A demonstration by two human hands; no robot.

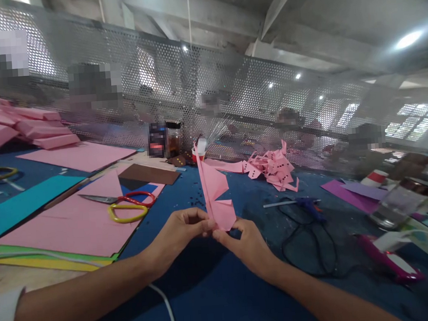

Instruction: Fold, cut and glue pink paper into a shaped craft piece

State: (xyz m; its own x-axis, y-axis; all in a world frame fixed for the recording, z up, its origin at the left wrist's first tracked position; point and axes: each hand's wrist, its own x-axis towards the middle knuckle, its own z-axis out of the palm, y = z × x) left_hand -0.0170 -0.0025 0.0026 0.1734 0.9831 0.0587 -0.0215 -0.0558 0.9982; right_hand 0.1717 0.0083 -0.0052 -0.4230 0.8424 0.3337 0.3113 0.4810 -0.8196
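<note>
Between my two hands a cut and folded piece of pink paper [218, 192] stands upright above the blue table covering. My left hand [192, 223] pinches its lower left edge, beside a narrow folded strip. The fingers of my right hand [245, 239] are closed on its bottom corner, thumb toward me. A notch is cut into the right side of the paper. To the left, scissors [129, 205] with red and yellow handles lie on a pink sheet [68, 224]. Beyond the hands sits a heap of cut pink pieces [273, 166] with dark punched holes or dots.
A blue glue gun [310, 207] with a black cord lies on the right, near a magenta tool [389, 260] and a clear jar [403, 203]. Folded pink paper [24, 125] is piled at far left. A perforated metal screen [231, 86] stands behind the table.
</note>
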